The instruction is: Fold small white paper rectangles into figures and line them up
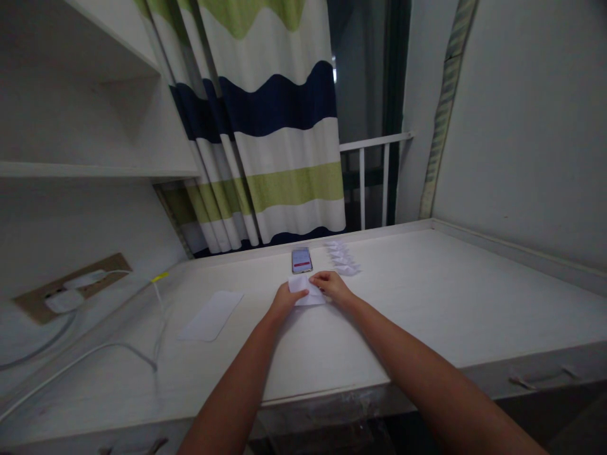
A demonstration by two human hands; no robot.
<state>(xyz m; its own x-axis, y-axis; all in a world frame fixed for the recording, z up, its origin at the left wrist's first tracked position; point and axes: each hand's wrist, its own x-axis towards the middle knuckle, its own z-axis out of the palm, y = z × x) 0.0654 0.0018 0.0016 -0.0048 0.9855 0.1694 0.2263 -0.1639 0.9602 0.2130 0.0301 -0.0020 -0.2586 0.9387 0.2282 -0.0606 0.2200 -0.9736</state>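
A small piece of white paper [300, 284], partly folded, is held just above the desk between my two hands. My left hand [286, 299] grips its left edge, thumb lying across the front. On the right side, my right hand [331, 284] pinches the paper between thumb and fingertips. Directly beyond the paper lies a phone [301, 260] with its screen lit. Right of the phone, several folded white paper pieces [342, 259] sit in a row. A flat stack or sheet of white paper [212, 316] rests to the left of my left arm.
White cables [126, 345] run along the desk's left side from plugs in a wall socket [71, 291]. A shelf [95, 169] juts out at upper left. A striped curtain [294, 151] hangs behind the white desk [455, 297]. Drawer handles [545, 377] line its front.
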